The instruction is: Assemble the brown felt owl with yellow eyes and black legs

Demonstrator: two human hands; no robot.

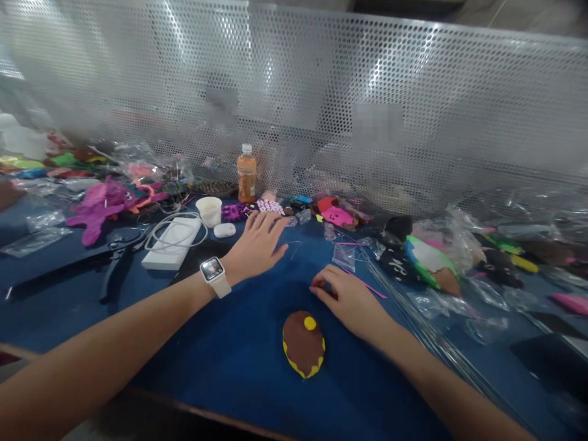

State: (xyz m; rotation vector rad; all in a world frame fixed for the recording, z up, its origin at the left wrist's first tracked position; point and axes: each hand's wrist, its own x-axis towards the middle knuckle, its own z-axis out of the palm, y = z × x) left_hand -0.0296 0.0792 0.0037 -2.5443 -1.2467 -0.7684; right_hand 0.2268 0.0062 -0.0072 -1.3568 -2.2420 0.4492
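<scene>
My left hand [260, 244], wearing a white watch at the wrist, is stretched over the blue table with its fingers spread and nothing in it. Nearest to its fingertips are small clay pieces and clear plastic scraps. My right hand [351, 300] rests lower on the table, fingers curled and thumb and index tips close together; whatever they pinch, if anything, is too small to make out. Just left of and below it lies a flat brown oval clay piece [303, 346] with a yellow dot and yellow scalloped edging. A thin pink stick [374, 290] lies beside the right hand.
Pliers-like cutters [117, 251], a white box with a cable [172, 245], a cup [210, 211] and a drink bottle [247, 174] stand on the left. Long wires [427, 327] run along the right. Clay figures and plastic bags line the perforated metal screen [294, 79].
</scene>
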